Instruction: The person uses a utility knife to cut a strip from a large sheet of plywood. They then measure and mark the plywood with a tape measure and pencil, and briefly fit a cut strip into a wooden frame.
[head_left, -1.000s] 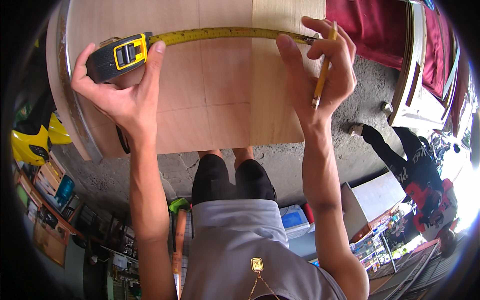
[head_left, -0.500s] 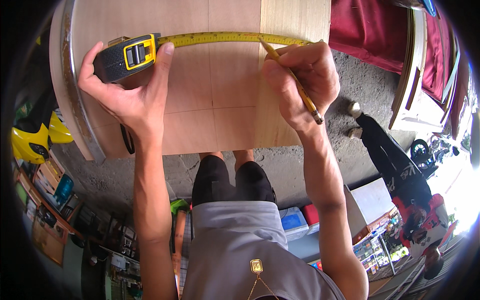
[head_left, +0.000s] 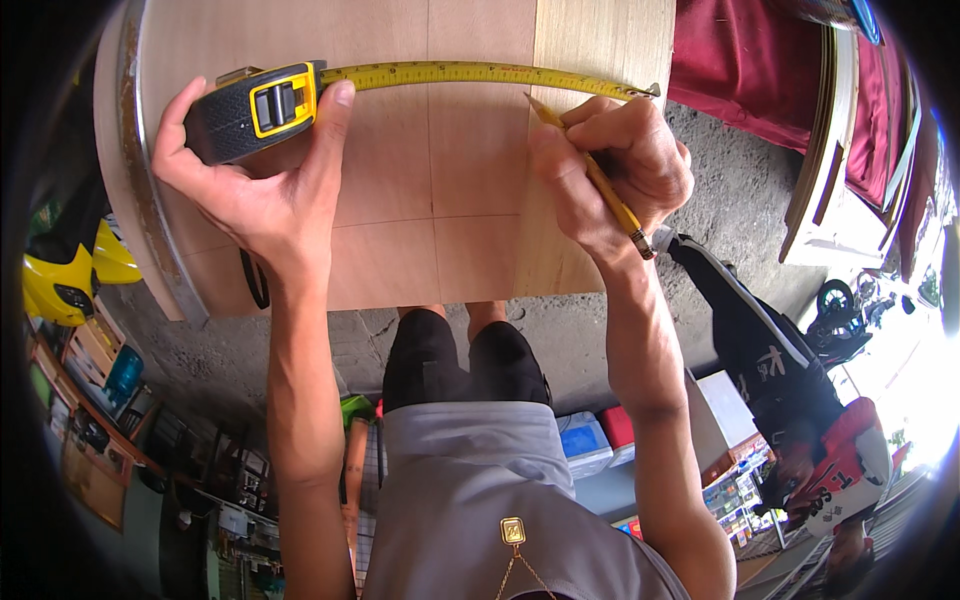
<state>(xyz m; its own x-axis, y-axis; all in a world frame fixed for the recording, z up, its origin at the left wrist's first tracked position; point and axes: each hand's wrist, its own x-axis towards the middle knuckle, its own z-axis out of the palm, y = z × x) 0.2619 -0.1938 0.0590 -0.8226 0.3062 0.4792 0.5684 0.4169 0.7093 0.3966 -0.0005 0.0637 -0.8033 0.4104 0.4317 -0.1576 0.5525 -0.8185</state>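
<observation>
My left hand (head_left: 255, 195) is wrapped round a black and yellow tape measure (head_left: 262, 112), its thumb beside the mouth of the case. The yellow blade (head_left: 440, 75) reaches rightward over a wooden panel (head_left: 380, 260), and its metal hook (head_left: 653, 90) lies near the panel's right edge. Between the fingers of my right hand (head_left: 620, 165) is a yellow pencil (head_left: 605, 190). The pencil's tip points up-left, just below the blade and near the seam of a paler wood strip (head_left: 565, 240). Thin pencil lines cross the panel.
A metal straightedge (head_left: 150, 200) runs along the panel's left side. Dark red cloth (head_left: 740, 70) and wooden boards (head_left: 825, 170) lie at the right. Another person (head_left: 800, 400) in dark trousers walks on the concrete floor at the right. A yellow motorcycle (head_left: 60, 285) stands at the left.
My right hand has drawn slightly down and right, lifting the pencil tip off the blade's edge and uncovering the hook. The other person has come closer. My left hand keeps its hold.
</observation>
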